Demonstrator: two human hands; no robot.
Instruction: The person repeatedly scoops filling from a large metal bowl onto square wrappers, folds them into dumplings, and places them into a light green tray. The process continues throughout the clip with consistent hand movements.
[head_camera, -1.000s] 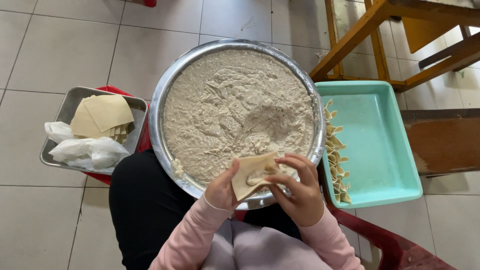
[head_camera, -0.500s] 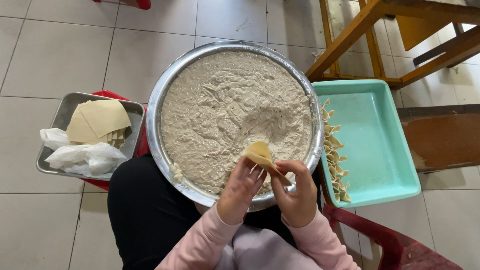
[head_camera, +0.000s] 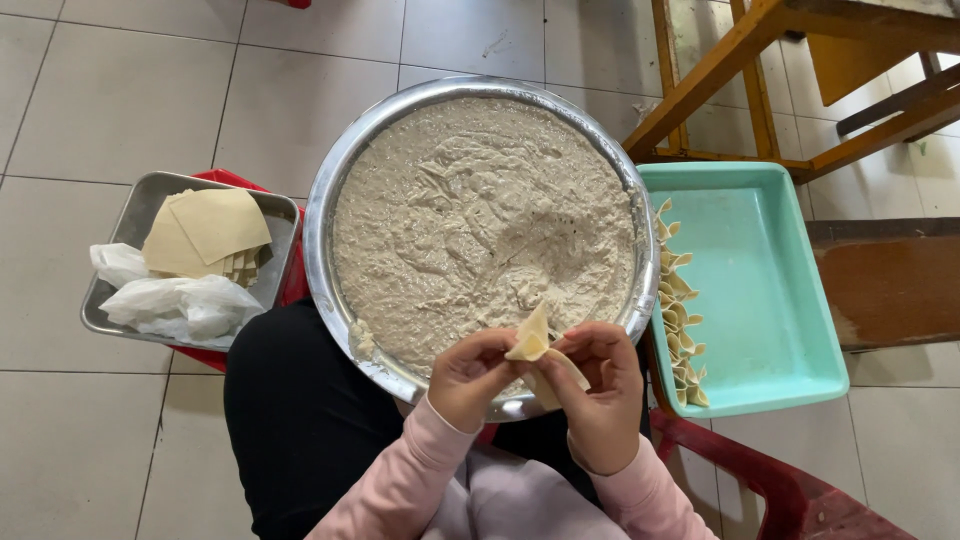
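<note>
- Round steel basin (head_camera: 345, 170) of pale, grainy filling paste (head_camera: 470, 220): just beyond the fingertips, resting on the lap, near rim under both hands.
- Turquoise plastic tray (head_camera: 770, 290): to the right of the right-hand fingers, on the floor, close beside the basin rim.
- Row of folded dumplings (head_camera: 680, 320): lined along the tray's left wall, near the right-hand fingers.
- Rectangular steel tray (head_camera: 130, 215): well apart to the left of the left-hand fingers, set on a red stool.
- Stack of square dumpling wrappers (head_camera: 205, 230): inside the steel tray, fanned, upper sheet lying flat.
- Crumpled white plastic bag (head_camera: 170, 305): in the same tray, on the side of the stack nearer the body.
- Left hand (head_camera: 470, 380): fingers curled, pinching the left edge of the dumpling wrapper (head_camera: 530, 340) between thumb and forefinger.
- Right hand (head_camera: 600, 395): fingers bent, closed on the right side of the same wrapper, lower flap passing under the thumb.
- Dumpling wrapper: held between both sets of fingertips above the basin's near rim, folded, one pointed corner standing up toward the filling.
- Pink sleeves (head_camera: 400, 480): covering both wrists, behind the fingers.
</note>
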